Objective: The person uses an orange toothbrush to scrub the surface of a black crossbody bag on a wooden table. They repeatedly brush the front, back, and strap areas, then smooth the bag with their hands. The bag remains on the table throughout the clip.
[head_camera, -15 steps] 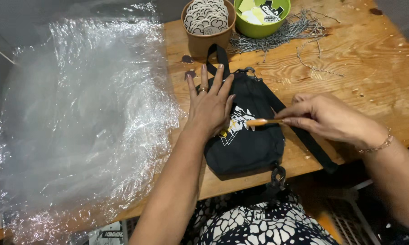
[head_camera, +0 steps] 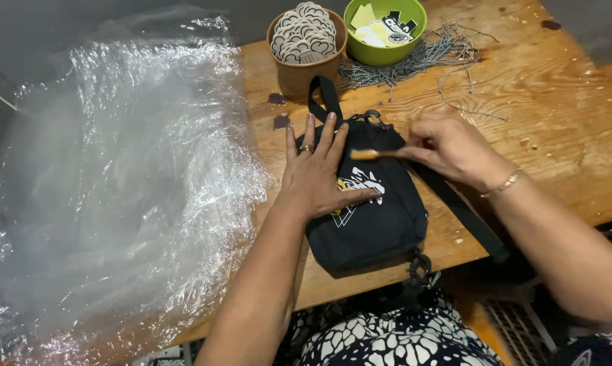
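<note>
At the left of the frame I see the plastic sheet [head_camera: 116,196] unmoved. My left hand [head_camera: 319,177], fingers spread, still presses flat on the black bag [head_camera: 377,217] at centre of the surface [head_camera: 557,135]. My right hand [head_camera: 455,149], pinching a thin stick [head_camera: 370,154], has shifted up toward the bag's top edge, its tip now beside the left fingertips.

You have a small black bag [head_camera: 373,224] lying flat on the table, front up, with a white and yellow graphic on it and its strap trailing off toward the near right edge. A thin stick [head_camera: 370,154] with a pale orange tip lies level just above the bag's upper end.
</note>
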